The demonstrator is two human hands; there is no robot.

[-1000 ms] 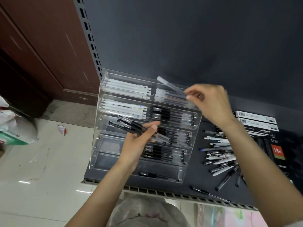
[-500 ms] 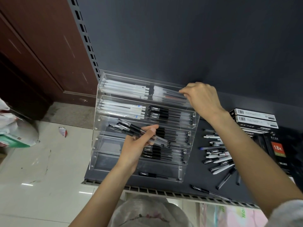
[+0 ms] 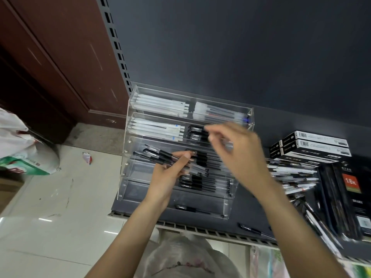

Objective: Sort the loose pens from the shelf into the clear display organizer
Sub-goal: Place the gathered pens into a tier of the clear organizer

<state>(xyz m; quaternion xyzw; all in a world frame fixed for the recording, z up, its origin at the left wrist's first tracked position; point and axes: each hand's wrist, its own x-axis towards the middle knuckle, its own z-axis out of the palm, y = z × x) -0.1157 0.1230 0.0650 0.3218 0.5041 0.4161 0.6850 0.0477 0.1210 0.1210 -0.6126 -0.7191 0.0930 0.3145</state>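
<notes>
Pens first: my left hand (image 3: 166, 173) grips a bundle of black pens (image 3: 160, 155), thumb over the top, fingers curled underneath. It sits in front of the organizer's (image 3: 128, 137) middle tiers, so the stock is close to the slots I'm filling. Bundle's long axis runs upper-left to lower-right, caps fanned out to the left, the other ends poking out past my fingers on the right.

My right hand (image 3: 239, 155) is motion-blurred above the second tier, fingers bent, index and thumb tips close together. Something faint and pale streaks near the fingertips; I can't tell whether that's a pen in a pinch or just smear. Calling the grip state unknown.

Organizer is stepped and clear, standing against the dark back panel (image 3: 241, 47). White pens (image 3: 160, 105) fill the left cells of the top two tiers, clear-barrel ones top right, black ones down the right side. Everything in there lies lengthwise, left to right, parallel to the front walls, so I'd guess each new pen should be turned level before it drops in.

Loose pens (image 3: 293, 177) still lie in a heap on the shelf (image 3: 251, 203) to the right, pointing every direction, next to the boxes (image 3: 315, 143). One stray (image 3: 253, 230) lies near the front edge. Plenty left, by my read.
</notes>
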